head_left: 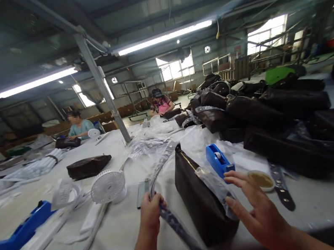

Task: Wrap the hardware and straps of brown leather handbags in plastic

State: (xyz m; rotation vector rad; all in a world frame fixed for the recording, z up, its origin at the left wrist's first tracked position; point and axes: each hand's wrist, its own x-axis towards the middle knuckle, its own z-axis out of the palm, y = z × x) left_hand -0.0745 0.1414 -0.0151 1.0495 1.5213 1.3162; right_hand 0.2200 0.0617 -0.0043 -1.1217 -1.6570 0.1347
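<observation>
My left hand (152, 212) is closed around a dark strap (179, 225) that looks wrapped in clear plastic; its lower end runs toward the table's front edge. Just right of it stands a dark brown handbag (195, 197) with a zip along its top. A crumpled piece of clear plastic (212, 183) lies against the bag's right side. My right hand (258, 208) is open, fingers spread, beside that plastic; whether the thumb touches it I cannot tell. Beyond its fingertips sits a blue tape dispenser (215, 157).
A large pile of dark bags (264, 113) fills the right side. A tape roll (261, 180) and studded strap (282, 191) lie near my right hand. To the left are a white fan (108, 186), another blue dispenser (24, 230) and a phone (142, 193). Two people sit farther back.
</observation>
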